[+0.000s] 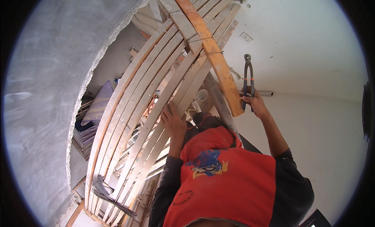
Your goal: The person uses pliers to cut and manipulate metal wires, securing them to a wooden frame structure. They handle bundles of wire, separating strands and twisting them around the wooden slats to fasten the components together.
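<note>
My right hand (254, 103) grips the dark handles of a pair of end-cutting pincers (252, 79), whose jaws point up and away from me. Just left of it lies the near end of an orange-brown wooden beam (213, 47), crossing over long pale wooden slats (134, 84). Thin wire (211, 53) is wound round the beam where it meets the slats. My left hand (173, 121) rests on one slat with its fingers stretched out over the wood. A bundle of dark tie wires (109, 195) lies across the slats at the lower left.
A rough-edged grey concrete surface (47, 90) curves along the left. Through the opening beside it show a striped cloth (97, 104) and loose wood. On the right stands a white wall (312, 51) with a socket (246, 38). A metal tube (266, 93) lies beyond my right hand.
</note>
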The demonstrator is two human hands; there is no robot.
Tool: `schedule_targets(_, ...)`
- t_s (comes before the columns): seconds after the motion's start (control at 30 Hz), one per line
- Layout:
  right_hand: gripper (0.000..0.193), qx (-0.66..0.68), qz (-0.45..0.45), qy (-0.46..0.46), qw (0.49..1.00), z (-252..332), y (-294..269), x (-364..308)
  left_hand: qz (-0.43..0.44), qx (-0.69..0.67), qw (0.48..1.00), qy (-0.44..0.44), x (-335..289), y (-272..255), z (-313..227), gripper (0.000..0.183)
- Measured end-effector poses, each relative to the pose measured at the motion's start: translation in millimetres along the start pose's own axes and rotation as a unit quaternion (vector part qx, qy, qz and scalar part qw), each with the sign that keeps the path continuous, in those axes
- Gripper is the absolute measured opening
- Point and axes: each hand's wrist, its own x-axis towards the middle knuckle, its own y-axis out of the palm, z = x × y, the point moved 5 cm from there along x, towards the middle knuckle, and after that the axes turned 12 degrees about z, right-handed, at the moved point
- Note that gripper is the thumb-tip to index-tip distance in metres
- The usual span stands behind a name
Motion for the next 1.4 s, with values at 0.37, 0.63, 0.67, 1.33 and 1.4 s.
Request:
schedule_targets(0.37,0.038,-0.020,0.000,-0.023,1.000,11.6,2.5,2.5,0.017,-0.055,0.998,0.011,2.5,4.2,9.2,0.084)
schedule_targets(0.63,0.043,-0.121,-0.020,-0.054,0.991,10.5,-6.5,13.7,0.002,-0.027,0.999,0.036,6.1,7.4,9.0,0.078)
schedule_targets(0.67,0.044,-0.154,-0.027,-0.080,0.984,15.4,-6.7,16.8,0.001,-0.030,0.999,0.035,5.1,9.4,9.0,0.077)
schedule_targets(1.33,0.051,-0.409,0.229,-0.228,0.854,70.5,210.2,9.0,-0.121,-0.100,0.987,0.039,-72.2,30.3,36.1,0.052)
schedule_targets(1.4,0.051,-0.431,0.282,-0.246,0.821,71.5,233.1,8.2,-0.173,-0.138,0.975,0.012,-91.3,17.3,49.1,0.045)
